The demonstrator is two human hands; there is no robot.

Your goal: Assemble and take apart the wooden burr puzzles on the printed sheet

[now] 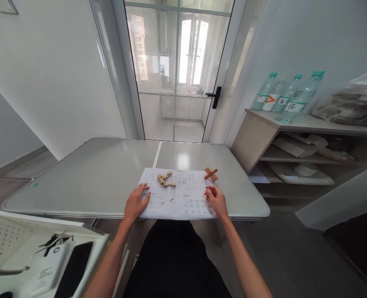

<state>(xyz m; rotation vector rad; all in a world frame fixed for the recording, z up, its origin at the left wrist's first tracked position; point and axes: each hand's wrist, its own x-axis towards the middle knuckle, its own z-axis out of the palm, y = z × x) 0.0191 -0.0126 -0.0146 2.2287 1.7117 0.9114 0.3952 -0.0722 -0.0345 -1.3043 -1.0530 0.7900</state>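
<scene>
A printed paper sheet (179, 196) with small diagrams and a few dark pen marks lies flat near the table's front edge. My left hand (136, 201) rests on its left side, thumb and fingers spread and holding nothing. At the right side, my right hand (216, 201) hovers over or touches the sheet's edge, fingers loosely bent and apart, with nothing visible in them. Several light wooden puzzle pieces (161, 179), notched blocks, lie loose on the upper left of the paper. Beyond my right hand sits an assembled wooden cross-shaped puzzle (211, 174), darker brown, at the paper's upper right corner.
The pale table (115, 165) reaches to a glass door (175, 111). At right, a shelf unit (261, 128) carries several plastic bottles (295, 99) and a bagged bundle (351, 103). On my left, a white tray (87, 231) holds a phone (74, 269), a power bank (51, 265) and a cable.
</scene>
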